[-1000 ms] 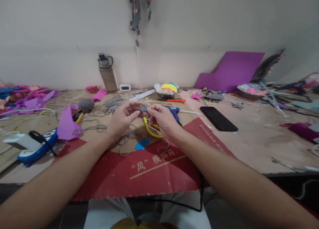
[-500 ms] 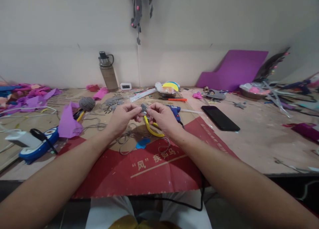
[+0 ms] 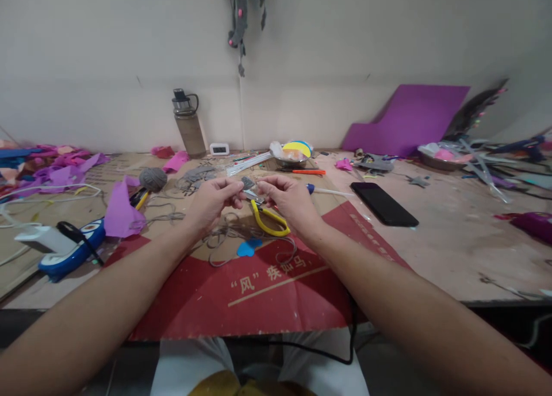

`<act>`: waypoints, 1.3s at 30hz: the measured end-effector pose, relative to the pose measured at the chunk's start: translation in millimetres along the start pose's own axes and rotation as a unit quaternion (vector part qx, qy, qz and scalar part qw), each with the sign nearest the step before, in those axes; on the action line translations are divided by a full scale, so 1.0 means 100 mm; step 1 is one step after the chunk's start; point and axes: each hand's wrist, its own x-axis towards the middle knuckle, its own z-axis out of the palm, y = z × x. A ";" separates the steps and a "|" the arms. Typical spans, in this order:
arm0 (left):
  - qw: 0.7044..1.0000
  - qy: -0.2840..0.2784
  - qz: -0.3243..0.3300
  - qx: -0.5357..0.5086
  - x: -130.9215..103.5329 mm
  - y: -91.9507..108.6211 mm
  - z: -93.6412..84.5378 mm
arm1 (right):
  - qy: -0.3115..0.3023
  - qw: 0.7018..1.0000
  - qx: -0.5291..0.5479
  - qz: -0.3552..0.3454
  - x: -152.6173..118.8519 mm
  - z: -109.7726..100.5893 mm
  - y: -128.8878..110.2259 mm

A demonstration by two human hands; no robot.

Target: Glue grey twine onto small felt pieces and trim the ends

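Observation:
A small grey felt piece (image 3: pixel 248 183) is pinched between the thumb and fingers of my left hand (image 3: pixel 219 199). Just right of it, with a narrow gap between, my right hand (image 3: pixel 282 195) has its thumb and fingertips pressed together; whatever they hold, if anything, is too small to make out. Yellow-handled pliers (image 3: pixel 271 226) lie below the hands, their metal end partly covered. Loose grey yarn (image 3: pixel 222 241) trails over the cardboard around two blue heart-like cutouts (image 3: pixel 249 247). The glue gun (image 3: pixel 310 188) is mostly hidden behind my right hand.
A red-printed cardboard sheet (image 3: pixel 259 310) covers the near table. To the right lies a black phone (image 3: pixel 383 204). On the left are a yarn ball (image 3: pixel 153 179), purple felt (image 3: pixel 123 209) and a blue power strip (image 3: pixel 73 255). A bottle (image 3: pixel 190 131) stands by the wall.
My right fingertips have drawn slightly away from the grey felt piece, opening a small gap. The felt stays in my left hand. The view has shifted slightly.

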 end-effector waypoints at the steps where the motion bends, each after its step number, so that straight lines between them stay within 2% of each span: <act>1: 1.000 0.000 0.001 0.002 0.00 0.00 0.00 | 0.005 1.000 -0.015 -0.008 0.00 -0.01 0.00; 4: 1.000 0.000 0.001 0.004 0.00 0.00 -0.01 | 0.032 0.993 -0.085 -0.079 0.01 -0.02 0.02; 8: 1.000 -0.007 -0.009 0.006 0.01 -0.01 -0.01 | 0.043 0.962 -0.174 -0.208 -0.01 -0.03 0.07; 10: 1.000 -0.021 -0.019 0.008 0.01 -0.02 -0.01 | 0.026 0.947 -0.207 -0.244 -0.03 -0.04 0.07; 13: 0.999 -0.042 -0.028 0.012 0.01 -0.02 0.00 | 0.006 0.933 -0.248 -0.260 -0.06 -0.05 0.05; 15: 0.998 -0.047 -0.035 0.011 0.00 -0.02 0.01 | 0.005 0.936 -0.249 -0.249 -0.06 -0.05 0.04; 17: 0.998 -0.045 -0.037 -0.001 0.00 -0.02 0.01 | 0.013 0.954 -0.213 -0.210 -0.04 -0.04 0.03; 20: 0.998 -0.044 -0.034 -0.030 0.00 -0.03 0.02 | 0.020 0.991 -0.094 -0.090 0.00 -0.02 0.04; 22: 0.998 -0.046 -0.034 -0.039 0.00 -0.03 0.02 | 0.016 1.000 -0.007 -0.013 0.02 0.00 0.06; 24: 0.997 -0.048 -0.038 -0.040 0.00 -0.03 0.02 | 0.011 0.998 0.054 0.024 0.03 0.01 0.07; 28: 0.996 -0.057 -0.047 -0.044 -0.01 -0.01 0.04 | 0.006 0.995 0.088 0.040 0.02 0.02 0.07; 39: 0.995 -0.059 -0.066 -0.048 -0.03 0.01 0.10 | 0.012 0.997 0.063 0.053 0.01 0.02 0.07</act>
